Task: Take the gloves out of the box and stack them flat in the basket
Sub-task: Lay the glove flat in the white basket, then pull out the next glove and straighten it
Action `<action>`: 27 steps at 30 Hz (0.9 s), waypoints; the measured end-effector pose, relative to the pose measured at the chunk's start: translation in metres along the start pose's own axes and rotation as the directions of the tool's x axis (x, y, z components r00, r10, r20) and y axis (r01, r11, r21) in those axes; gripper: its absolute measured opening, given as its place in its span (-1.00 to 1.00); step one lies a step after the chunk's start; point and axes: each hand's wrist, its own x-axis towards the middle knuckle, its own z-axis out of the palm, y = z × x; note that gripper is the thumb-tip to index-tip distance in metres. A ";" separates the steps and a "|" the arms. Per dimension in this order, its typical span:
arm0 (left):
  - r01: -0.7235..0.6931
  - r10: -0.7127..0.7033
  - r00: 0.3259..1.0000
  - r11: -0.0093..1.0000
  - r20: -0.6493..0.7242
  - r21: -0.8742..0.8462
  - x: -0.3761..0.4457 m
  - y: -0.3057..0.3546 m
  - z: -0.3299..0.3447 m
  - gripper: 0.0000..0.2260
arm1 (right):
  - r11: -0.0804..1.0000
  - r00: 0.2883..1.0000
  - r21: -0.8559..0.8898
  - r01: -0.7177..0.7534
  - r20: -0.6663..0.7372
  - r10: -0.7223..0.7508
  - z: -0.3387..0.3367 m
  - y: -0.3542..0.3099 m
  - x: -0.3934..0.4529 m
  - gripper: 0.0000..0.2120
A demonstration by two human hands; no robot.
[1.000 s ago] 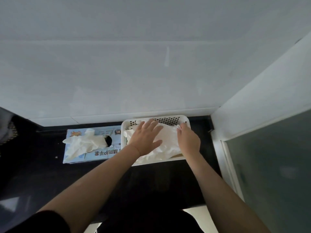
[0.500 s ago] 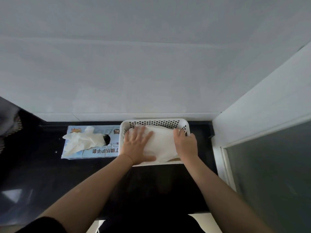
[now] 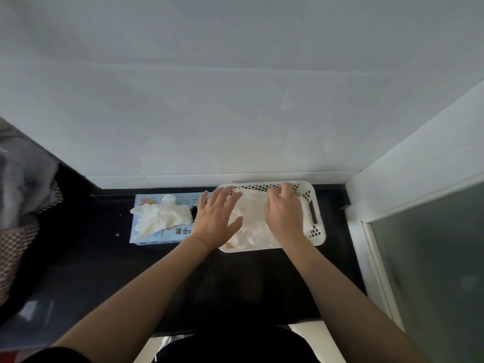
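Gloves (image 3: 252, 218) lay in white basket (image 3: 315, 203) on counter (image 3: 104, 263), box (image 3: 146, 235) just left w/ one glove (image 3: 159, 214) poking out. Left hand (image 3: 218, 218) splayed flat, right hand (image 3: 284, 213) curled, fingertips pressing far edge, grip unclear. Best: smooth outward, keep pile flat before next pull.

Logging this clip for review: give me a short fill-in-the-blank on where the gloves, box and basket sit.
1. Both hands rest on the gloves lying in the white ____.
2. The glove box sits to the ____ of the basket.
3. One loose glove hangs out of the box's ____.
4. The counter under both is ____ in colour.

Missing words: basket; left; opening; black
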 end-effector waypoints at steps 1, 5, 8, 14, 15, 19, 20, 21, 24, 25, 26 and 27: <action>0.035 -0.036 0.999 0.999 -0.032 -0.023 -0.004 -0.009 -0.006 -0.53 | 0.998 0.999 0.040 0.044 0.012 -0.045 0.000 -0.018 0.000 -0.93; 0.195 -0.194 0.978 0.981 -0.071 0.014 -0.026 -0.058 -0.032 -0.60 | 0.974 0.973 0.127 0.186 0.114 -0.200 0.010 -0.089 -0.003 -0.94; 0.289 -0.291 0.956 0.956 0.031 0.053 -0.040 -0.092 -0.052 -0.59 | 0.964 0.966 0.200 0.174 0.155 -0.206 0.018 -0.126 -0.008 -0.92; 0.228 -0.233 0.971 0.969 0.049 0.099 -0.048 -0.129 -0.080 -0.80 | 0.972 0.958 0.207 0.109 0.239 -0.159 0.018 -0.161 -0.014 -0.90; 0.209 -0.212 0.977 0.975 0.028 0.080 -0.048 -0.132 -0.082 -0.80 | 0.974 0.959 0.204 0.097 0.242 -0.146 0.016 -0.164 -0.015 -0.90; 0.146 -0.148 0.984 0.989 -0.098 -0.023 -0.044 -0.138 -0.090 -0.83 | 0.972 0.964 0.236 0.024 0.251 -0.085 0.007 -0.173 -0.013 -0.90; 0.128 -0.132 0.982 0.991 -0.135 -0.037 -0.042 -0.138 -0.093 -0.83 | 0.967 0.967 0.254 0.003 0.246 -0.068 0.004 -0.175 -0.012 -0.90; 0.115 -0.122 0.979 0.992 -0.166 -0.049 -0.040 -0.137 -0.097 -0.84 | 0.961 0.969 0.275 -0.016 0.240 -0.053 0.001 -0.177 -0.011 -0.90; 0.066 -0.085 0.965 0.994 -0.250 -0.084 -0.034 -0.133 -0.110 -0.87 | 0.923 0.975 0.377 -0.081 0.222 -0.005 -0.008 -0.185 -0.007 -0.88; 0.044 -0.070 0.961 0.994 -0.267 -0.100 -0.032 -0.130 -0.115 -0.88 | 0.900 0.975 0.425 -0.100 0.223 0.003 -0.012 -0.188 -0.007 -0.85; 0.030 -0.062 0.960 0.992 -0.271 -0.121 -0.030 -0.129 -0.118 -0.88 | 0.878 0.972 0.465 -0.113 0.236 -0.001 -0.014 -0.191 -0.004 -0.80; 0.013 -0.054 0.962 0.989 -0.269 -0.150 -0.028 -0.126 -0.121 -0.89 | 0.863 0.970 0.491 -0.120 0.245 -0.005 -0.016 -0.194 -0.003 -0.75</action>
